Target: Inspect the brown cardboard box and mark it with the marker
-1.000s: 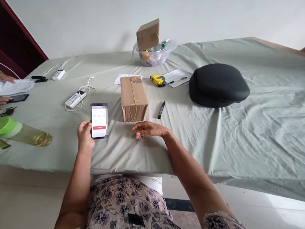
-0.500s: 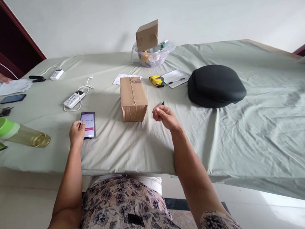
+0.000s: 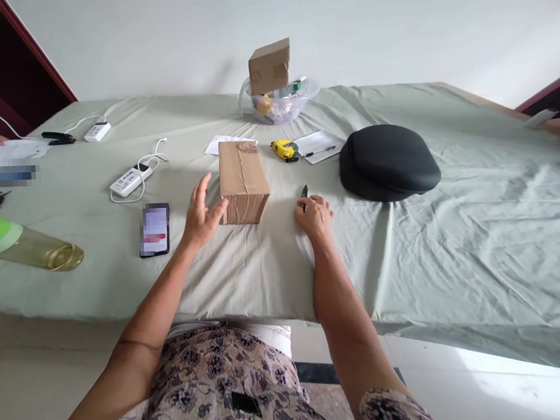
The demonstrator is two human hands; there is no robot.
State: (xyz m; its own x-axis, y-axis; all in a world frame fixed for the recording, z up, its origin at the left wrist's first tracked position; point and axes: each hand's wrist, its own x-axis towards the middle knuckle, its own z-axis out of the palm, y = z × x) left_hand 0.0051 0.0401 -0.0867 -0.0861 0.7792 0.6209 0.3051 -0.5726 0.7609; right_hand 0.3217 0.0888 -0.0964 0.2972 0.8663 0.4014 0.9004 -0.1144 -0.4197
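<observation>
Left hand: the left hand (image 3: pixel 198 218) is spread open with nothing in it, thumb tip at the near left corner of the cardboard box (image 3: pixel 242 182).
Right hand: the right hand (image 3: pixel 314 216) lies palm down on the sheet, fingers loosely curled over the near end of the black marker (image 3: pixel 304 193); whether they grip it I cannot tell.
Box: lies flat on the surface (image 3: pixel 446 241), long axis running away from the person, taped top up.
Marker: just right of the box, long axis also pointing away, far end clear of the fingers.
Phone: the phone (image 3: pixel 154 229) lies flat left of the left hand, apart from it.
Nearby: black cushion (image 3: pixel 388 163) to the right; tape measure (image 3: pixel 284 150) beyond the box.
</observation>
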